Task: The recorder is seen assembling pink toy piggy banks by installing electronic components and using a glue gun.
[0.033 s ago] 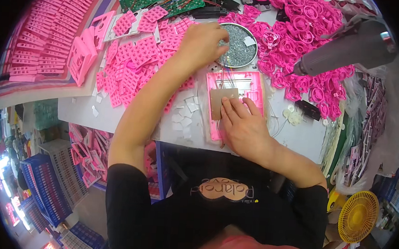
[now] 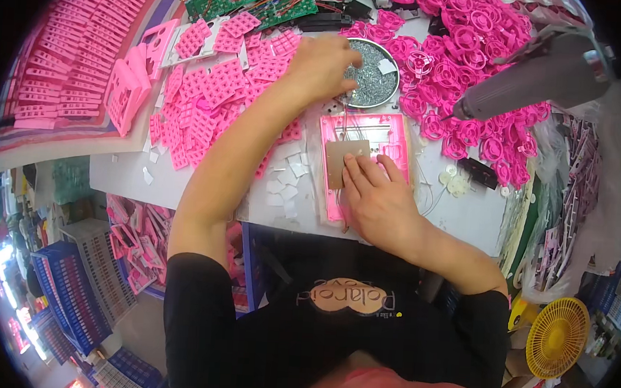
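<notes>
Now the right hand (image 2: 376, 198) presses its flat fingers on the metal plate (image 2: 342, 158) over the pink housing (image 2: 392, 131) while the left hand (image 2: 322, 67), fingers curled, picks at the screw dish (image 2: 371, 80) just beyond it, likely fetching a screw.

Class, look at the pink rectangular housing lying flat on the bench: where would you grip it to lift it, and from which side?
Probably by the long right edge of the pink housing, coming from the right. It lies flat, the right hand covers its lower half, and the left hand reaches over the round dish of screws above it.
</notes>
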{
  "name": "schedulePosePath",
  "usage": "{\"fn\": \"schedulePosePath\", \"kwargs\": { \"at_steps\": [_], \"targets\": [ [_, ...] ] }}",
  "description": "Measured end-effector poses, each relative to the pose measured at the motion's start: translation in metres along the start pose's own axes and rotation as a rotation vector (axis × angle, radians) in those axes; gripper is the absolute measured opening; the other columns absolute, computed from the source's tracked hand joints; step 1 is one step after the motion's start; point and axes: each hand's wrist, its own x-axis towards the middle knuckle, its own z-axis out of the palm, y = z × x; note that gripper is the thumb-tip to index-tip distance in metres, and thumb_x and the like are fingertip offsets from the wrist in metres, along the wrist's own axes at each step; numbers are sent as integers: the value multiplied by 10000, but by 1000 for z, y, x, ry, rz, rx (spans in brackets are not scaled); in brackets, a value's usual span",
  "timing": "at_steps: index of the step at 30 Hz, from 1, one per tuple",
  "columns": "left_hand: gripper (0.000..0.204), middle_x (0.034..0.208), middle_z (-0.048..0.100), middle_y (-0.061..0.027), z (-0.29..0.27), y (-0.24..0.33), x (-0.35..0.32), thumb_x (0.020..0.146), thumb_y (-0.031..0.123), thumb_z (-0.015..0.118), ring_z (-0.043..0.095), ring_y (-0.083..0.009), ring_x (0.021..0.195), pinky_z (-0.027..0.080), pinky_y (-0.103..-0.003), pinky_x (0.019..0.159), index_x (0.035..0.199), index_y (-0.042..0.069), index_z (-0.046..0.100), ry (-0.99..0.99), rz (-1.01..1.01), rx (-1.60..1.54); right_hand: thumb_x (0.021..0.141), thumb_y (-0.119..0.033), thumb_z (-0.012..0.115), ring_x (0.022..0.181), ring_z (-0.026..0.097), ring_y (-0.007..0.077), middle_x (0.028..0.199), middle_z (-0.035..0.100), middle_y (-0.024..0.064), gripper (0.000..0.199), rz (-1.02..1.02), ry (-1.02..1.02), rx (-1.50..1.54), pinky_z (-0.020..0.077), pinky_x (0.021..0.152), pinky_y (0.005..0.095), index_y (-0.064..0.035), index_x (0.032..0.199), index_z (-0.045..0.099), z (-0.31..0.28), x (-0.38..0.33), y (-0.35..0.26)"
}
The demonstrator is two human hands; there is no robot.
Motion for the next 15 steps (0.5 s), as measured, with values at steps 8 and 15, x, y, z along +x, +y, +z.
{"fn": "schedulePosePath", "kwargs": {
  "at_steps": [8,15],
  "targets": [
    [135,846,653,-25,24,-10,23,883,267,661,632,-245,919,400,-450,846,860,145,714,-22,-1,198,748,-230,742,1236,534,315,1355,584,200,562,23,49,106,419,1043,438,55,1217,624,2,-4,10],
    [185,854,661,-21,15,-20,25,898,282,644,645,-235,875,404,-453,844,820,140,731,12,-37,321,836,-109,707,1047,644,257,1135,681,133,308,117,372,764,536,899,369,46,1100,685,-54,0,100]
  ]
}}
